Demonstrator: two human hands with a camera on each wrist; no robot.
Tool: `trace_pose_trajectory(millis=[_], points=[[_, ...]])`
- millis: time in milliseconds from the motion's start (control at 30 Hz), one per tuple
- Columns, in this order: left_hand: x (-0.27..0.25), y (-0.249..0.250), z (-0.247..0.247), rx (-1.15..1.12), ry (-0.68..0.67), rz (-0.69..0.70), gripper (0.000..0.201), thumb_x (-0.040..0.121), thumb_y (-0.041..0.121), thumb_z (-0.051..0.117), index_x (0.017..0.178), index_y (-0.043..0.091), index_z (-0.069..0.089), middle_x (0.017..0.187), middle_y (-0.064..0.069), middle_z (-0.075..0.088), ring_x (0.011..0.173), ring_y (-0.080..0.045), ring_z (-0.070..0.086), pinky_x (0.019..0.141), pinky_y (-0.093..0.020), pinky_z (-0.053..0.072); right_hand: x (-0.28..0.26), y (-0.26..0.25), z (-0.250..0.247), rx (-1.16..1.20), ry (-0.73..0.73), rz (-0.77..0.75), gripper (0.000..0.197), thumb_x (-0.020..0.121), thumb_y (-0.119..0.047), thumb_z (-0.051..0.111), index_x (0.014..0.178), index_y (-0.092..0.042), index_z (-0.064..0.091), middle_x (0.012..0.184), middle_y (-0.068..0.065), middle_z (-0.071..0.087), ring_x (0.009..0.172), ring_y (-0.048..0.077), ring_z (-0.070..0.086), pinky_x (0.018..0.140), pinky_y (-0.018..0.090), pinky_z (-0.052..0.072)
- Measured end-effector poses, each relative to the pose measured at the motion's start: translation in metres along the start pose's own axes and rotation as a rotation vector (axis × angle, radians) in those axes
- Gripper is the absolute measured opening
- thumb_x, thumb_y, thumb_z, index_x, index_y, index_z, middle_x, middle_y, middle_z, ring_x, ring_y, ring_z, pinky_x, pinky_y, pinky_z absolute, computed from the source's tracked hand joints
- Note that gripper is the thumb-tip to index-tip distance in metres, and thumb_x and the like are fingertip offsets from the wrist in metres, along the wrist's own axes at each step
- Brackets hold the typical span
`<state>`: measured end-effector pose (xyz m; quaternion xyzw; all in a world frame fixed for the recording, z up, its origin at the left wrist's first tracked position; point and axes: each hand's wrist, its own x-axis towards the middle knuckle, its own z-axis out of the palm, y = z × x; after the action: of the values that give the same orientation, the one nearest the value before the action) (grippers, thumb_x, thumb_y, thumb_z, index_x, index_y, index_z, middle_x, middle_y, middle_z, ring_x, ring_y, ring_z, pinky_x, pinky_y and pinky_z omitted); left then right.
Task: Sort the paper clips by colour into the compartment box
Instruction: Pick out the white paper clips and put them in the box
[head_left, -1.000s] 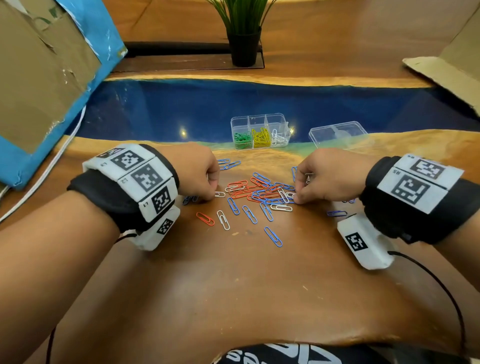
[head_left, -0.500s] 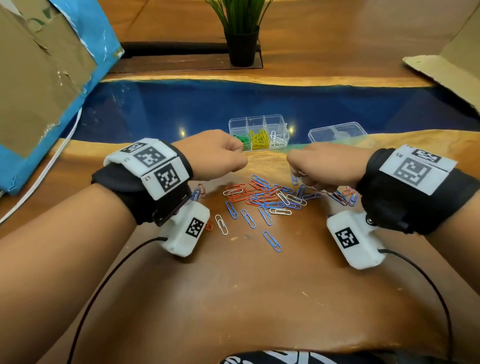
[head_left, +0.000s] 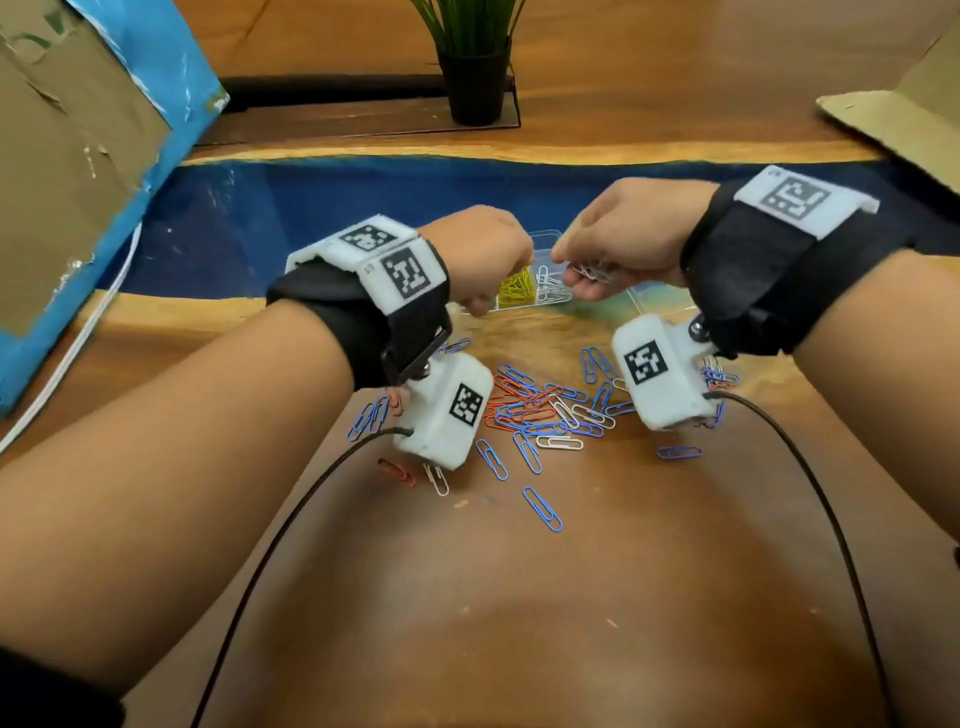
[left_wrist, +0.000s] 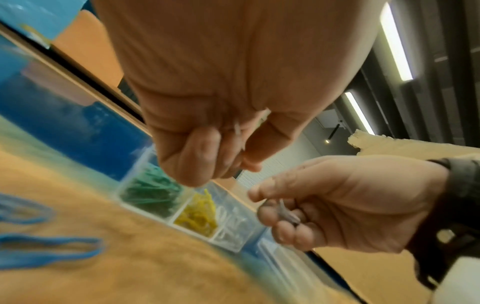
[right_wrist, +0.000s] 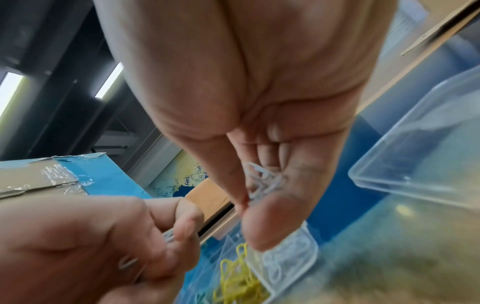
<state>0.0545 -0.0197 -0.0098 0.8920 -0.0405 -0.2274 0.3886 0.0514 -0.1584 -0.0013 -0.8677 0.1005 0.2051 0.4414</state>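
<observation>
White clips (head_left: 589, 272): pinched in my right hand (head_left: 623, 236), above the compartment box (head_left: 540, 304).
Left hand (head_left: 480, 254): curled on a white clip (left_wrist: 237, 133).
Loose clips (head_left: 540, 410): on my table (head_left: 519, 597), nearer me.

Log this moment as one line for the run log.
stage: dropping white clips | left hand: holds white clips | right hand: pinches white clips over box | table: blue, red, white clips left
</observation>
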Motion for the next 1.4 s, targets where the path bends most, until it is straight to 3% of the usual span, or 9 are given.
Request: trace_pose_trajectory(millis=[100, 233, 433, 633, 767, 900, 1033, 1233, 1400], points=[[0.005, 0.013, 0.000, -0.111, 0.011, -0.033, 0.019, 0.093, 0.006, 0.040, 0.083, 0.009, 0.056, 0.067, -0.005, 0.044, 0.053, -0.016, 0.039, 0.050, -0.023, 0.037, 0.004, -0.008, -0.005, 0.006, 0.034, -0.002, 0.009, 0.087, -0.002, 0.058, 0.092, 0.001, 0.066, 0.086, 0.014, 0.069, 0.077, 0.022, 0.067, 0.086, 0.036, 0.057], [0.009, 0.024, 0.001, -0.241, 0.007, -0.018, 0.019, 0.092, 0.007, 0.040, 0.101, 0.004, 0.057, 0.084, -0.009, 0.054, 0.065, -0.019, 0.053, 0.061, -0.025, 0.051, 0.006, -0.015, -0.010, -0.011, 0.077, 0.004, 0.023, 0.090, -0.006, 0.056, 0.109, 0.004, 0.064, 0.084, 0.012, 0.070, 0.088, 0.023, 0.072, 0.091, 0.038, 0.055], [0.011, 0.027, 0.005, -0.163, 0.039, 0.043, 0.023, 0.091, 0.019, 0.048, 0.069, 0.018, 0.051, 0.100, -0.009, 0.056, 0.092, -0.024, 0.055, 0.099, -0.045, 0.049, 0.006, -0.015, -0.011, -0.018, 0.086, 0.022, 0.018, 0.093, -0.017, 0.057, 0.097, -0.002, 0.065, 0.077, 0.008, 0.070, 0.090, 0.022, 0.072, 0.092, 0.038, 0.055], [0.009, 0.024, 0.006, -0.267, 0.059, 0.069, 0.017, 0.096, 0.016, 0.042, 0.083, 0.018, 0.052, 0.104, -0.006, 0.055, 0.092, -0.021, 0.055, 0.096, -0.039, 0.050, -0.001, -0.016, -0.009, 0.079, 0.089, 0.026, 0.030, 0.094, -0.008, 0.050, 0.120, 0.003, 0.059, 0.093, 0.015, 0.067, 0.092, 0.023, 0.069, 0.088, 0.032, 0.056], [0.001, 0.021, 0.002, -0.288, 0.059, 0.061, 0.022, 0.095, 0.007, 0.035, 0.086, 0.018, 0.052, 0.093, -0.005, 0.056, 0.088, -0.021, 0.052, 0.086, -0.032, 0.051, -0.011, -0.012, -0.005, 0.065, 0.076, -0.073, 0.040, 0.094, 0.001, 0.040, 0.133, 0.007, 0.047, 0.127, 0.034, 0.055, 0.061, 0.015, 0.044, 0.053, 0.018, 0.042], [-0.007, 0.008, -0.005, -0.153, 0.042, 0.112, 0.024, 0.093, 0.005, 0.034, 0.100, 0.014, 0.056, 0.083, -0.007, 0.059, 0.077, -0.021, 0.056, 0.065, -0.025, 0.048, -0.012, -0.004, -0.002, -0.353, 0.134, -0.155, 0.030, 0.092, -0.004, 0.044, 0.102, -0.015, 0.070, 0.093, 0.010, 0.067, 0.077, 0.022, 0.062, 0.073, 0.033, 0.057], [-0.019, -0.011, -0.011, 0.229, -0.015, 0.145, 0.017, 0.089, 0.014, 0.048, 0.088, 0.017, 0.065, 0.075, 0.000, 0.064, 0.064, -0.014, 0.059, 0.075, -0.033, 0.053, -0.022, 0.002, 0.005, -0.557, 0.064, -0.217, 0.019, 0.088, -0.014, 0.055, 0.089, -0.022, 0.072, 0.064, 0.000, 0.060, 0.055, 0.015, 0.054, 0.055, 0.024, 0.047], [-0.038, -0.031, -0.003, 0.677, -0.059, 0.206, 0.005, 0.079, 0.025, 0.066, 0.083, 0.023, 0.069, 0.074, 0.011, 0.064, 0.073, -0.008, 0.057, 0.081, -0.027, 0.051, -0.040, 0.015, 0.025, -0.829, -0.122, -0.213, 0.003, 0.077, -0.021, 0.071, 0.079, -0.020, 0.073, 0.061, -0.006, 0.066, 0.044, 0.002, 0.054, 0.056, 0.018, 0.046], [-0.044, -0.035, 0.002, 0.775, -0.043, 0.265, 0.005, 0.083, 0.020, 0.061, 0.082, 0.023, 0.064, 0.082, 0.010, 0.063, 0.085, -0.014, 0.056, 0.075, -0.023, 0.044, -0.050, 0.025, 0.034, -0.960, -0.183, -0.206, 0.014, 0.073, -0.023, 0.076, 0.080, -0.026, 0.064, 0.072, -0.009, 0.063, 0.073, 0.013, 0.059, 0.062, 0.022, 0.045]])
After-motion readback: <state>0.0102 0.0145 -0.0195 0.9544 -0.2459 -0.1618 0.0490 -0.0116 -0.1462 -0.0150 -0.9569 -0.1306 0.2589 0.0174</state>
